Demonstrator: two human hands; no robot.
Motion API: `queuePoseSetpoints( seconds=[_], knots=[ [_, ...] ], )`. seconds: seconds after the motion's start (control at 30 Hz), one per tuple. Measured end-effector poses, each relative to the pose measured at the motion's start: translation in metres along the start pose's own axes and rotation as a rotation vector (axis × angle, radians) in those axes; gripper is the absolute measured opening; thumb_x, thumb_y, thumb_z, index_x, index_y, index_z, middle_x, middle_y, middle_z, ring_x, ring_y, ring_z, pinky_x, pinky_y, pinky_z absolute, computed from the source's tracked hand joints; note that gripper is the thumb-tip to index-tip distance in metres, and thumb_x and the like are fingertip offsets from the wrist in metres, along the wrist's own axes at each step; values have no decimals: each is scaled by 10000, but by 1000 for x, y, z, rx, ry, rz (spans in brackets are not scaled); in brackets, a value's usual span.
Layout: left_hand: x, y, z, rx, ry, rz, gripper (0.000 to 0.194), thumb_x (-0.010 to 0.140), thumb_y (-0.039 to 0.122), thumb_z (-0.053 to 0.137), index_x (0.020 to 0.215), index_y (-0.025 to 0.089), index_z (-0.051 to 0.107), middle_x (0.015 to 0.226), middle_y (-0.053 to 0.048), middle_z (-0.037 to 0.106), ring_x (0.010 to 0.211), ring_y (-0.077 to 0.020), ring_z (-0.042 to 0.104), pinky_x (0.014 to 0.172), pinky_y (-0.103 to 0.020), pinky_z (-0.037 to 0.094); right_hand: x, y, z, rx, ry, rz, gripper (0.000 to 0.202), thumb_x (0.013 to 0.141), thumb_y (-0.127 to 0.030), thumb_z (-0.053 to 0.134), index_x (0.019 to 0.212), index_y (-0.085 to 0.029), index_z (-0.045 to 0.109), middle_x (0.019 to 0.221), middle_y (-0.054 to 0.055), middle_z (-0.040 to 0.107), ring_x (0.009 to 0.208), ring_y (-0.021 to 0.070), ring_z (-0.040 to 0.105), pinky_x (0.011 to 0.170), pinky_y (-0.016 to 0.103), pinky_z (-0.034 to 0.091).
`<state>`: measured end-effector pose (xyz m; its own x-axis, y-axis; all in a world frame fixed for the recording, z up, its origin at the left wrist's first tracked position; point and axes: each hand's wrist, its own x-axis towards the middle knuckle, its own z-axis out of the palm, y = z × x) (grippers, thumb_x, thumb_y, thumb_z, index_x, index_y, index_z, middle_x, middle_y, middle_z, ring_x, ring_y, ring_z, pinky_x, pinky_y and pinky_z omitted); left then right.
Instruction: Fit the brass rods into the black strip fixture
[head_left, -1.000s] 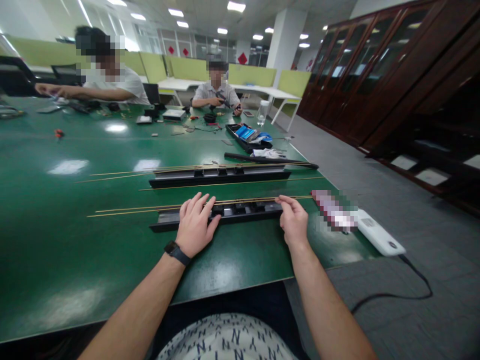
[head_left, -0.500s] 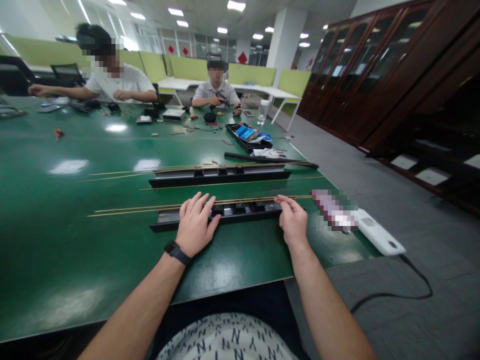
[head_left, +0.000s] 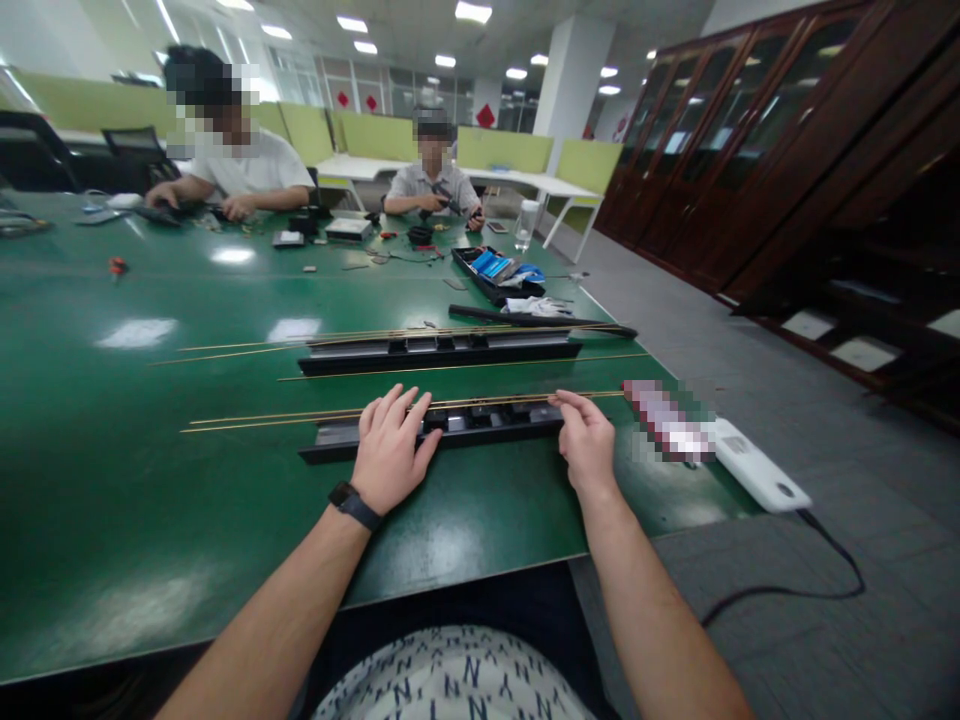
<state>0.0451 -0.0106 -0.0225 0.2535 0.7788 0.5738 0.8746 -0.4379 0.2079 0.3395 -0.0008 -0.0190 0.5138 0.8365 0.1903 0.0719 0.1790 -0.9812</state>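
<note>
So we've got the near black channel rail (head_left: 495, 436) lying just below the middle of the frame on the green desk (head_left: 187, 540), with a pair of thin gold-coloured rods (head_left: 262, 418) running lengthwise along its top and sticking out well past its left end. Our left hand (head_left: 391, 440) is spread over the rail's left half, fingers a bit apart, palm down across rods and rail. Our right hand (head_left: 587, 435) has thumb and forefinger pinched together on the rods by the rail's right end, though honestly we can't tell from here if that's one rod or both.

Tips for doing this bit well: we'd press with the left just enough to steady things, since rods this skinny probably bow easily. A light pinch close to the rail should give us better control than one further out. We'd also watch the right-hand tips, as they reach the red-edged device (head_left: 660, 420) right of centre. The far black channel rail (head_left: 450, 357) sits above, well clear of our fingers.
</note>
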Motion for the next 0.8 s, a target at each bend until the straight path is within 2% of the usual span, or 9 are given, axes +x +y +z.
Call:
queuePoseSetpoints(
  seconds=[0.3, 0.6, 0.8],
  knots=[
    [0, 0, 1, 10, 3, 2, 516, 1031, 425, 517, 1499, 211, 561, 1523, -152, 599, 1520, -351, 434, 1246, -558, 293, -1, 4, -2, -30, -123, -32, 399, 858, -452, 688, 1121, -171, 797, 1103, 119, 802, 428, 60, 474, 354, 219, 322],
    [0, 1, 0, 12, 0, -4, 510, 1037, 429, 509, 1493, 208, 565, 1526, -152, 596, 1524, -348, 430, 1248, -549, 288, 2, 4, -2, -12, 11, -2, 412, 841, -420, 694, 1145, -153, 776, 1097, 119, 804, 385, 47, 443, 331, 219, 297],
    [0, 1, 0, 22, 4, 5, 512, 1040, 429, 514, 1483, 180, 573, 1519, -162, 600, 1511, -355, 444, 1239, -547, 298, 1, 4, -1, -11, -13, -13, 419, 840, -457, 700, 1124, -157, 776, 1095, 119, 802, 410, 52, 468, 344, 211, 307]
  ],
)
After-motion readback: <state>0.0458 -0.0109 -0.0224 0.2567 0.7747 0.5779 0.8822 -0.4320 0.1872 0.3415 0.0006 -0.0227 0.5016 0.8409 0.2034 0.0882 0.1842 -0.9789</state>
